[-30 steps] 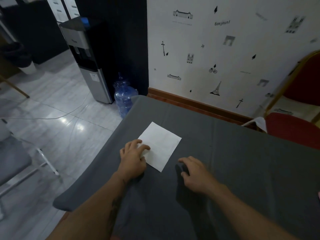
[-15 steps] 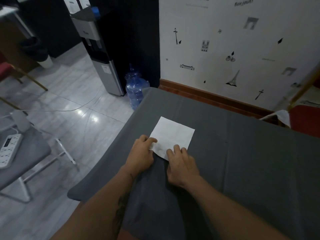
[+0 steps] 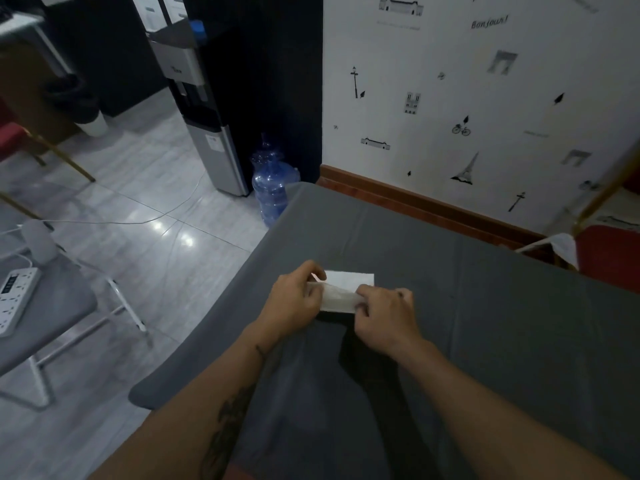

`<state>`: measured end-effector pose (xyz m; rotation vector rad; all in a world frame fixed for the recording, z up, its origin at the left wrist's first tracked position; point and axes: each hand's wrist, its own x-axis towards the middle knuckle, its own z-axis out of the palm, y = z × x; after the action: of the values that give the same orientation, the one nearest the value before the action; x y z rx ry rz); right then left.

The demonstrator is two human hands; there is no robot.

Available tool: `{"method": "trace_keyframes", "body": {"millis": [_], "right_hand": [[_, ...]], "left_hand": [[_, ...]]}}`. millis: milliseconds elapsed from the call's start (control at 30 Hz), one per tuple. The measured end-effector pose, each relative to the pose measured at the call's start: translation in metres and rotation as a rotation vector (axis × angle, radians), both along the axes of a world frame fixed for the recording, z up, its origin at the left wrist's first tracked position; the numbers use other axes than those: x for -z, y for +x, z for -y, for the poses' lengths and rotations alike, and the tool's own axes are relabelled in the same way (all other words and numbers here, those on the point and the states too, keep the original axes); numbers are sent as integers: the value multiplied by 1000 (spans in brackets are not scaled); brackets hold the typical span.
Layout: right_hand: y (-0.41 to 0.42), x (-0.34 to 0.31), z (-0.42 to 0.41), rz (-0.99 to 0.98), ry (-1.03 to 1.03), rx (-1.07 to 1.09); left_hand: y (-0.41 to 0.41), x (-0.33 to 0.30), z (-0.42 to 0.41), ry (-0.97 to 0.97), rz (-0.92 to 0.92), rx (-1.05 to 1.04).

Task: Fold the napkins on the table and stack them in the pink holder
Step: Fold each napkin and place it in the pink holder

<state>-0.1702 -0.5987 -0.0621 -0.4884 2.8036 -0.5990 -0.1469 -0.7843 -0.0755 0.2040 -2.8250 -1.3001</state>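
Observation:
A white napkin (image 3: 346, 289) lies on the grey tablecloth (image 3: 485, 323) near the table's left edge, its near half lifted and curling over toward the far half. My left hand (image 3: 294, 299) pinches the napkin's left end between thumb and fingers. The right end of the raised flap is gripped by my right hand (image 3: 384, 313). The pink holder is not in view.
A red chair (image 3: 609, 258) with a gold frame stands at the table's far right corner, a white cloth (image 3: 564, 245) hanging beside it. Left of the table are a blue water jug (image 3: 272, 188), a water dispenser (image 3: 204, 109) and a grey chair (image 3: 41, 306) holding a power strip (image 3: 14, 299).
Both hands closed on the napkin's near edge and lifted it up and over toward the far edge; the flat square now shows as a half-folded strip.

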Motion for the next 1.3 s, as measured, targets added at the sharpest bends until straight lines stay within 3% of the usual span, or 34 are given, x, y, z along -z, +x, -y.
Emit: {"method": "trace_keyframes", "body": {"millis": [200, 333, 433, 533, 600, 833, 1100, 1300], "right_hand": [[-15, -6, -11, 11, -57, 114], [-7, 3, -13, 26, -73, 88], [0, 13, -15, 70, -67, 33], [7, 21, -15, 139, -49, 30], [8, 22, -14, 152, -22, 32], [15, 27, -22, 147, -44, -5], [29, 34, -33, 39, -66, -22], [29, 19, -50, -242, -150, 75]], "left_hand": [[-4, 13, 3, 124, 106, -160], [2, 21, 2, -119, 47, -192], [11, 21, 1, -365, -59, -8], [22, 24, -3, -423, 59, 220], [27, 29, -5, -427, 105, 260], [29, 38, -9, -508, -10, 269], [30, 31, -21, -466, -158, 269], [25, 2, -46, -366, -230, 294]]}}
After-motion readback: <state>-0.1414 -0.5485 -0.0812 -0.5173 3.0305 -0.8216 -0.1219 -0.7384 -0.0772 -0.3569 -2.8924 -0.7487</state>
